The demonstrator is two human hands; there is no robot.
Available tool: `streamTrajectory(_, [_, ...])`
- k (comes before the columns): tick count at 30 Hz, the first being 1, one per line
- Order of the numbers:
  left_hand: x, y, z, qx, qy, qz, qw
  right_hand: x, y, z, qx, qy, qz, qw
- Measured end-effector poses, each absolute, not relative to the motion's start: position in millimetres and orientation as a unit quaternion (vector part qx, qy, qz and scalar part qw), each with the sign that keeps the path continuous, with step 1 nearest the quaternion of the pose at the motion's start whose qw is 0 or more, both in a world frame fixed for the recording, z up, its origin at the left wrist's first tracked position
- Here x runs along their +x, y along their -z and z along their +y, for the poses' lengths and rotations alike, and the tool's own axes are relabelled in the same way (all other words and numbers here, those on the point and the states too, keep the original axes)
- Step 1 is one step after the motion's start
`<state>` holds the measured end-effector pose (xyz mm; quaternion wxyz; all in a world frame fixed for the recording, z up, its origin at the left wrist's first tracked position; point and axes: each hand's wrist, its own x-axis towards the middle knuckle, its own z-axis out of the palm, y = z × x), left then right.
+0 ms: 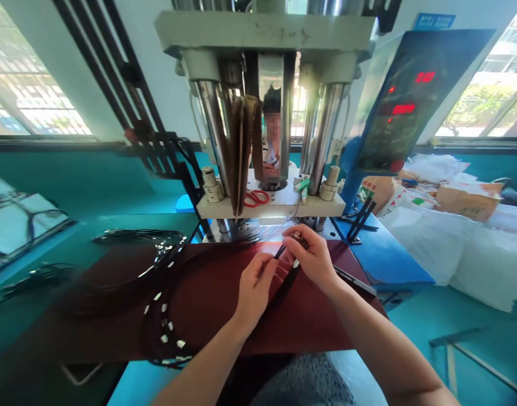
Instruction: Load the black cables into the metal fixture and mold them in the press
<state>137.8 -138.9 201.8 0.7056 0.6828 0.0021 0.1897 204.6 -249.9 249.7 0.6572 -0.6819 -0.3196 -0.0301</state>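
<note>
My left hand (255, 285) and my right hand (311, 255) meet over a dark red mat (207, 307) in front of a press machine (269, 129). Both pinch a bundle of thin black cables (284, 282) that runs down between them towards me. The right hand's fingertips hold the upper end, where small white and metal tips show. The left hand grips the bundle just below. More black cables with white tags (163, 316) lie looped on the mat to the left.
Red-handled scissors (256, 198) lie on the press's white plate. A blue control panel (404, 107) with red digits stands at right. White bags and cardboard boxes (461, 237) pile up at far right. Another person sits behind the press.
</note>
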Motion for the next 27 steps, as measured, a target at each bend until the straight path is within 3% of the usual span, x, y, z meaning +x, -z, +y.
streamTrajectory(3, [134, -211, -124, 0.619, -0.271, 0.031, 0.736, 209, -271, -230, -0.71, 0.05, -0.39, 0.585])
streamTrajectory(5, [129, -219, -112, 0.573, -0.296, 0.045, 0.763, 212, -287, -218, -0.738, 0.056, -0.464, 0.486])
streamTrajectory(9, [115, -233, -88, 0.503, -0.264, 0.016, 0.823, 206, -317, -196, -0.778, 0.079, -0.564, 0.266])
streamTrajectory(11, [109, -235, -79, 0.493, -0.245, -0.002, 0.835, 198, -330, -184, -0.789, 0.111, -0.563, 0.221])
streamTrajectory(19, [113, -226, -85, 0.54, -0.139, -0.018, 0.83, 183, -330, -168, -0.793, 0.139, -0.487, 0.34])
streamTrajectory(24, [116, -227, -110, 0.49, 0.077, -0.078, 0.865, 207, -303, -195, -0.809, 0.135, -0.463, 0.336])
streamTrajectory(27, [124, -224, -121, 0.569, 0.066, -0.07, 0.816, 218, -289, -220, -0.786, 0.14, -0.49, 0.349])
